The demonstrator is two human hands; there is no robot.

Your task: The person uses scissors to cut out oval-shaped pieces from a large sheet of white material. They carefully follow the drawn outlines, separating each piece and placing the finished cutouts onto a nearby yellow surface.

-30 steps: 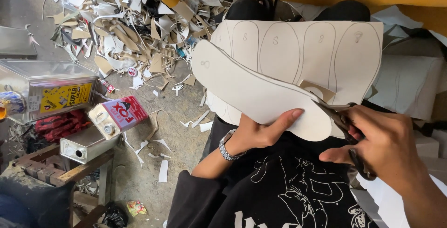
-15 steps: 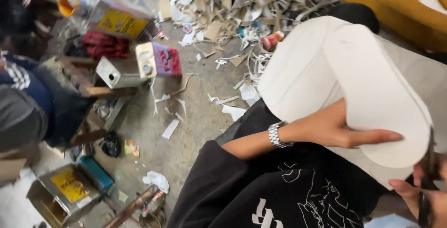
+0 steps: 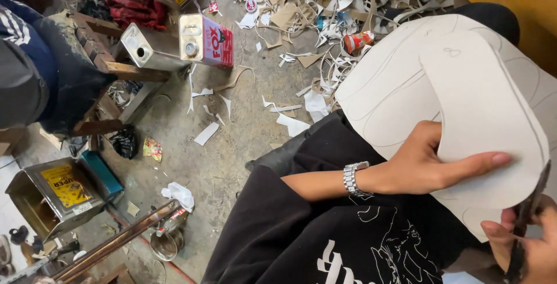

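A large off-white sheet (image 3: 400,92) with several pencilled sole outlines lies over my lap. My left hand (image 3: 432,165), with a metal watch at the wrist, grips it from below, thumb stretched along a partly cut sole shape (image 3: 481,116). At the lower right corner my right hand (image 3: 531,249) is closed on dark scissors (image 3: 525,220), whose blades meet the edge of the sole shape. Part of the right hand is cut off by the frame.
Off-cut scraps (image 3: 325,0) litter the concrete floor at the top. Metal tins (image 3: 206,40) and a wooden frame (image 3: 110,63) stand at upper left. An open tin (image 3: 52,194) and pipes (image 3: 116,243) lie at lower left. Another person's dark sleeve (image 3: 35,63) is at the left edge.
The view has swung left and down over the floor. The sheet has turned in my left hand, and the scissors have travelled along the curved edge of the sole shape.
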